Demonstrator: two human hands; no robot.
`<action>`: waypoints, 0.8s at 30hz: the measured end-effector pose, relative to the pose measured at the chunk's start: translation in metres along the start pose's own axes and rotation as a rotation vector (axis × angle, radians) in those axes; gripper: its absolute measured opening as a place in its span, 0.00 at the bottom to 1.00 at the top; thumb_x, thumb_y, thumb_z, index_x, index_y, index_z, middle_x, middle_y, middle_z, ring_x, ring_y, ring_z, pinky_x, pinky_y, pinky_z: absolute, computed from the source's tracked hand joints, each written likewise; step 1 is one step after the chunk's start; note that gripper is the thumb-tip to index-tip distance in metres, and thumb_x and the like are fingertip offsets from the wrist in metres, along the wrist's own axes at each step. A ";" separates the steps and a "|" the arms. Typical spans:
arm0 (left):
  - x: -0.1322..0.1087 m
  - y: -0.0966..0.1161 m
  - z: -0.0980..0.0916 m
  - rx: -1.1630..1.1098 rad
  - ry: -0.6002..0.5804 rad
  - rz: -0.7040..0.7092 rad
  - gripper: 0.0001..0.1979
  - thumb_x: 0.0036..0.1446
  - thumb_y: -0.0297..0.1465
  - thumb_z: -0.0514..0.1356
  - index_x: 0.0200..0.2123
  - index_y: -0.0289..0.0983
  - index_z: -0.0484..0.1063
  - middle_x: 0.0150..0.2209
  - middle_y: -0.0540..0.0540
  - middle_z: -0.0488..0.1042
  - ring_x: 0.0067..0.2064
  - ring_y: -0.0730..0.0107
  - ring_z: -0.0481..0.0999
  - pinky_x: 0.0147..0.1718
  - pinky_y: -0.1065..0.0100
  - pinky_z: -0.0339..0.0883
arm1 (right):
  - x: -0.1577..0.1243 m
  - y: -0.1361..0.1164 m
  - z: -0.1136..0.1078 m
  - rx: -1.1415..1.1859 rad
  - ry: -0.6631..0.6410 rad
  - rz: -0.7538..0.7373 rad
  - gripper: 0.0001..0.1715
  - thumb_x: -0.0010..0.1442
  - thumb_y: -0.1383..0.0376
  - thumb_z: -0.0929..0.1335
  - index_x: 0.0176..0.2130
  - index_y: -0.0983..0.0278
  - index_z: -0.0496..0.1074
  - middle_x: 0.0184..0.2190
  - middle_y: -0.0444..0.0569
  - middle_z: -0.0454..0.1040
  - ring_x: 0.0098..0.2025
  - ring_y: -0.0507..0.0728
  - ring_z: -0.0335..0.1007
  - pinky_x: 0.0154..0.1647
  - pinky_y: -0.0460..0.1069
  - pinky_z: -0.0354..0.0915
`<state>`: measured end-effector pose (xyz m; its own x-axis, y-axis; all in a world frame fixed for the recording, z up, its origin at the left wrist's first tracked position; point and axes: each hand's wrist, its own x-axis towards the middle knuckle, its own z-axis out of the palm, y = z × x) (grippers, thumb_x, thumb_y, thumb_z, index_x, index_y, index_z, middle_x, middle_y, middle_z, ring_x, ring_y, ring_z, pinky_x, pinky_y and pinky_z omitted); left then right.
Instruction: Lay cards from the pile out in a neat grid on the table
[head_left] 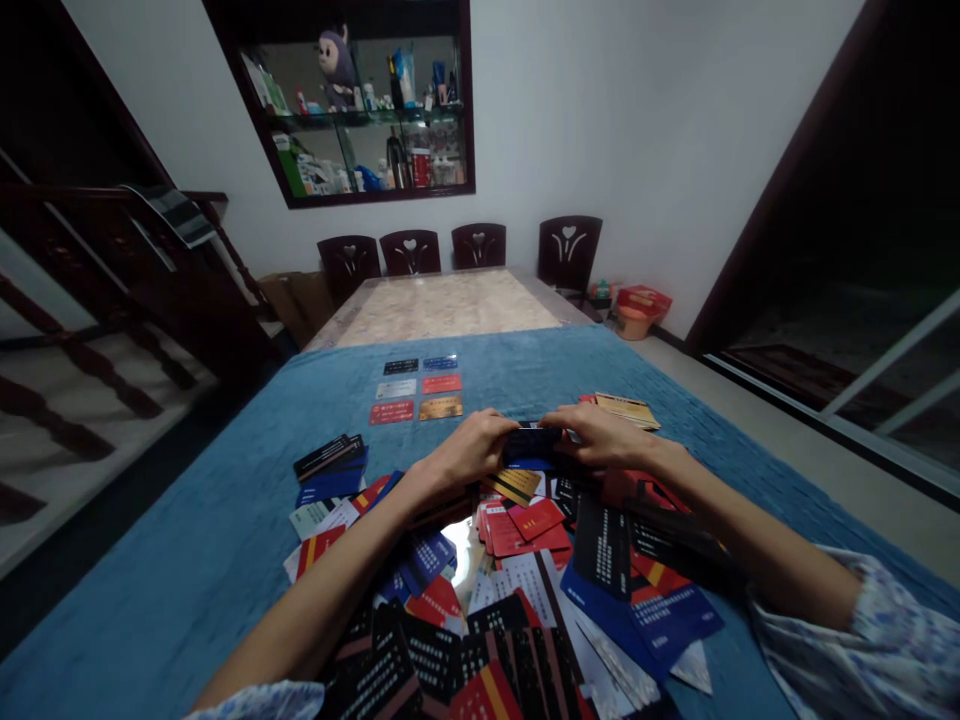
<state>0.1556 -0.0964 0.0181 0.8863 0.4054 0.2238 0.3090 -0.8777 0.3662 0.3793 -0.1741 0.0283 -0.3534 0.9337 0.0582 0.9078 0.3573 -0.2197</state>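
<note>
Near the centre of the frame, the left hand (480, 443) and right hand (592, 433) pinch at least one dark card (531, 440) between them, above jumbled cards (540, 520) on the blue-covered surface (217, 500). Six cards (442, 384) lie in two columns beyond.

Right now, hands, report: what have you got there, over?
Left hand and right hand gripping a dark rectangular card. Heap of multicoloured rectangular cards on the near side, partly beneath both forearms. Six rectangular cards beyond, in two columns.
</note>
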 end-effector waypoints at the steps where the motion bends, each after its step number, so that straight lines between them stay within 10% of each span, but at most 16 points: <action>1: 0.000 0.001 0.000 -0.001 0.000 -0.009 0.14 0.57 0.21 0.55 0.41 0.34 0.78 0.40 0.41 0.77 0.43 0.64 0.74 0.44 0.66 0.68 | 0.000 0.000 0.001 -0.006 0.002 0.002 0.19 0.53 0.72 0.64 0.44 0.63 0.75 0.37 0.53 0.77 0.38 0.59 0.72 0.36 0.48 0.62; 9: 0.001 -0.001 0.002 -0.025 0.073 -0.100 0.13 0.55 0.21 0.56 0.40 0.35 0.79 0.40 0.43 0.78 0.41 0.65 0.75 0.43 0.67 0.68 | 0.000 0.002 0.001 0.099 0.049 -0.009 0.10 0.53 0.69 0.66 0.36 0.63 0.75 0.33 0.49 0.77 0.34 0.56 0.71 0.36 0.47 0.62; 24: 0.002 -0.007 0.005 -0.135 0.219 -0.079 0.12 0.55 0.21 0.58 0.39 0.36 0.78 0.40 0.44 0.79 0.43 0.64 0.76 0.47 0.64 0.69 | 0.002 0.000 -0.001 0.154 0.612 -0.127 0.12 0.65 0.60 0.63 0.42 0.63 0.73 0.34 0.51 0.76 0.35 0.57 0.71 0.39 0.51 0.64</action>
<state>0.1569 -0.0911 0.0117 0.7606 0.5302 0.3746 0.3128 -0.8050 0.5041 0.3788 -0.1717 0.0293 -0.2215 0.7460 0.6280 0.8087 0.5004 -0.3092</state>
